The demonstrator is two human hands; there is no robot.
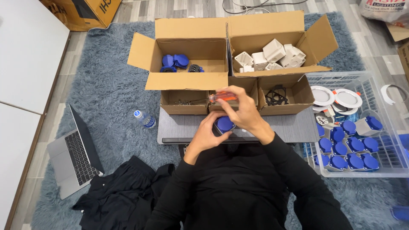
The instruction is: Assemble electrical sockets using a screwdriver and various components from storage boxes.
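My left hand (206,134) cups a small socket unit with a blue round cap (224,124) over a grey board (281,127) in front of me. My right hand (241,111) grips an orange-handled screwdriver (221,97), held level above the unit with its shaft pointing left. Both hands are close together, right above left.
Two open cardboard boxes stand behind: the left one (187,47) holds blue parts, the right one (272,38) white housings. Smaller boxes (185,102) sit in front of them. A clear crate (375,153) of blue-capped units is at right. A laptop (74,155), water bottle (145,119) and black cloth (119,191) lie left.
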